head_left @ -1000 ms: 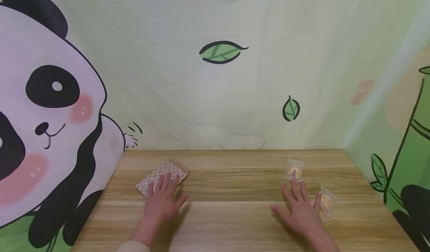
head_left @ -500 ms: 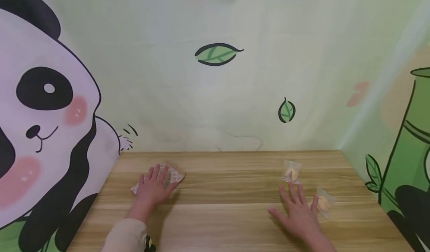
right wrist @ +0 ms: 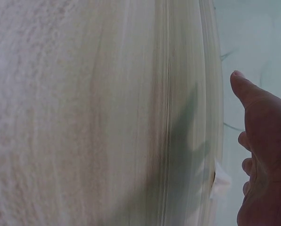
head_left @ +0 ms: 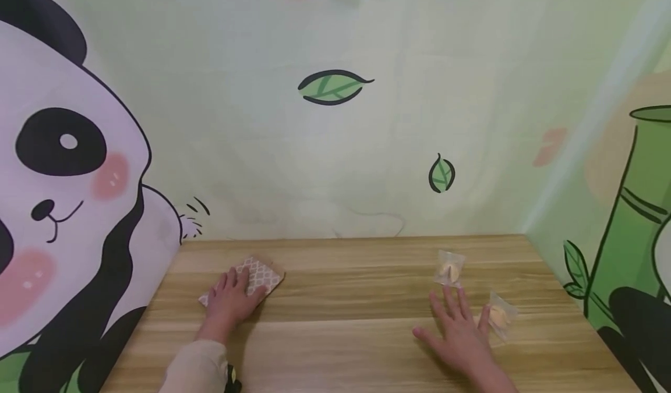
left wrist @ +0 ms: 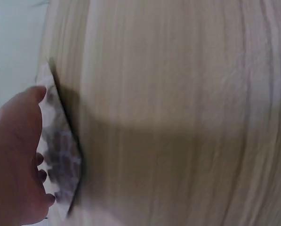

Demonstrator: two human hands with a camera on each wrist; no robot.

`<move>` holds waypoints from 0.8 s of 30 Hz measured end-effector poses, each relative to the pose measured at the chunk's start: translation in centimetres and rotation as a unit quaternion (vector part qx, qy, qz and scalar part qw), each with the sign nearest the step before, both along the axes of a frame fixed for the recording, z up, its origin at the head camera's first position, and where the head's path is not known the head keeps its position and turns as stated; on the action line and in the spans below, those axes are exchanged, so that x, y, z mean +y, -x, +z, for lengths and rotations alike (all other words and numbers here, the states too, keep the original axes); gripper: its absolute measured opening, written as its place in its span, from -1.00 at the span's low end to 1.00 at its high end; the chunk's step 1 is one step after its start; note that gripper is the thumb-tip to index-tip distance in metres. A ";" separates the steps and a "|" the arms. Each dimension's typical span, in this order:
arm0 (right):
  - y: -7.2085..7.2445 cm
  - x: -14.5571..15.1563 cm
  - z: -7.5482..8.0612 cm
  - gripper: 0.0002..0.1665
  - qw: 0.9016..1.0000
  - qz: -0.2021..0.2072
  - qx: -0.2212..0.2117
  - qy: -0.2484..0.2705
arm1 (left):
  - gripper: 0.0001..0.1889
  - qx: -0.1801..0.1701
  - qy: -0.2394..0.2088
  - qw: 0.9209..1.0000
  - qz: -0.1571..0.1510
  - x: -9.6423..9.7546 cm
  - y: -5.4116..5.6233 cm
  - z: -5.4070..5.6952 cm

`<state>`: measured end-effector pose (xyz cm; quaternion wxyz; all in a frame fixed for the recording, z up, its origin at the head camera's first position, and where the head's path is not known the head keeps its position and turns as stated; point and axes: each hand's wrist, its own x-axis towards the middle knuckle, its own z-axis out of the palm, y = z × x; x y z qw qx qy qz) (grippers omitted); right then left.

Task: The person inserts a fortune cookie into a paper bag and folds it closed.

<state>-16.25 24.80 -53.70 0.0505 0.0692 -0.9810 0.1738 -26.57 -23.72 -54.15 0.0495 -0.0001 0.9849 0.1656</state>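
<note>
Left hand (head_left: 230,303) lies flat, fingers straight on the pouch (head_left: 260,275). Right hand (head_left: 461,335) spreads wide beside two cookies (head_left: 448,269). Slide fingers under the pouch edge.

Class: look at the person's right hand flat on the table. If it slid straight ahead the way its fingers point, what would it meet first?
Most likely the nearer wrapped cookie, lying just beyond the right hand.

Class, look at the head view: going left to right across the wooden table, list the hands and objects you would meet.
Left hand resting on the patterned packet → right hand → far wrapped cookie → near wrapped cookie.
</note>
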 end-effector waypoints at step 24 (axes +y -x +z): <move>0.6 -1.2 -0.5 0.04 1.000 0.015 0.008 -0.013 | -0.22 0.046 0.009 0.993 -0.110 2.5 -3.2 -1.7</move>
